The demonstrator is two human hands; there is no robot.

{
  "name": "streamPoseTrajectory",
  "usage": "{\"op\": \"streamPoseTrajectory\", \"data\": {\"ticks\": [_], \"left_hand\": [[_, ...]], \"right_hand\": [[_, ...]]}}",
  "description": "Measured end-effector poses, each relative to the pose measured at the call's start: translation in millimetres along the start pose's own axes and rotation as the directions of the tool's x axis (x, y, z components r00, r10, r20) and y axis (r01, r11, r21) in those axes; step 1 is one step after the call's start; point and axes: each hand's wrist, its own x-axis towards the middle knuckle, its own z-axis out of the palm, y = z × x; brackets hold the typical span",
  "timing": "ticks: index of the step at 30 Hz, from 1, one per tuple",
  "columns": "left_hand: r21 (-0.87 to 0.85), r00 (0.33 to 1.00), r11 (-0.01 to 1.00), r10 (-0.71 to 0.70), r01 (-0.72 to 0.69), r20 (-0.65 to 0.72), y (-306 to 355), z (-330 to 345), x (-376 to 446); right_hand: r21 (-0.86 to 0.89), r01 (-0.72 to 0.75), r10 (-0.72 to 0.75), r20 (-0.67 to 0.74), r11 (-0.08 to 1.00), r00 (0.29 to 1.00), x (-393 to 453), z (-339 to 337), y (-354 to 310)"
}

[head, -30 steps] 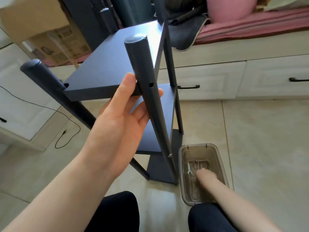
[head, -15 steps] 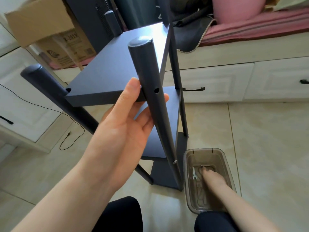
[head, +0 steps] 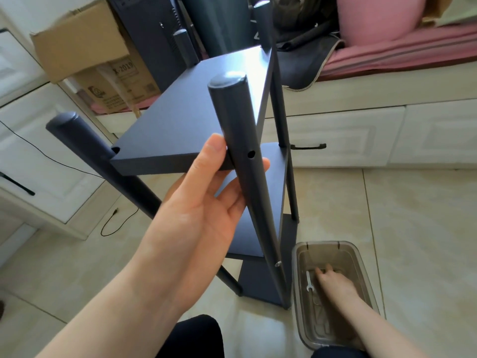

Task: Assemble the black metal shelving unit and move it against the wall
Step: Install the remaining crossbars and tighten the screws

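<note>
Standing mid-frame with an empty screw hole (head: 251, 154), shelf (head: 191, 120) unfinished; left hand (head: 206, 202) grasps post (head: 242, 161), right hand (head: 333, 280) in hardware bin (head: 361, 257), grip indiscernible.

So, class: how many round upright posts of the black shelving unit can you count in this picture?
4. One near post by the left hand, one at left, one far left, one far right. None seems hidden.

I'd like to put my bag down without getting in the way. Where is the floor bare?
Bare tile lies right of the plastic box, below the white drawers. Another patch sits left of the left hand, past the black cable. Around the shelf and the right hand it is crowded.
</note>
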Motion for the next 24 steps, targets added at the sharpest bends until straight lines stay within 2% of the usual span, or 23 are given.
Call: {"op": "streamPoseTrajectory", "data": {"ticks": [8, 12, 15, 18, 21, 24], "left_hand": [[-0.009, 1.0, 1.0, 0.012, -0.012, 0.006, -3.0, -3.6, 1.8], [-0.016, 1.0, 1.0, 0.007, -0.007, 0.012, -4.2, -4.4, 3.0], [-0.037, 1.0, 0.999, -0.002, 0.002, 0.014, -5.4, -1.5, 2.7], [-0.036, 1.0, 0.999, -0.009, 0.009, -0.008, -5.4, 4.9, 0.7], [-0.056, 0.998, 0.998, -0.018, 0.014, -0.06, -2.9, 8.9, -0.2], [-0.075, 0.995, 0.997, -0.038, 0.031, -0.092, 0.7, 8.4, -0.7]], "right_hand": [[-0.173, 0.088, -0.092, -0.015, 0.981, 0.996, 7.6, -4.0, 1.6], [-0.156, 0.072, -0.08, -0.047, 0.985, 0.996, -3.2, -11.7, -1.7], [-0.022, 0.065, -0.066, -0.077, 0.998, 0.995, -18.9, -21.0, -3.2], [0.195, 0.056, -0.041, -0.081, 0.979, 0.996, -33.9, -40.1, -6.2], [0.393, 0.062, -0.027, -0.094, 0.918, 0.995, -55.7, -76.5, -11.7], [0.595, 0.105, 0.021, -0.202, 0.796, 0.979, -88.3, -127.9, -17.7]]}}
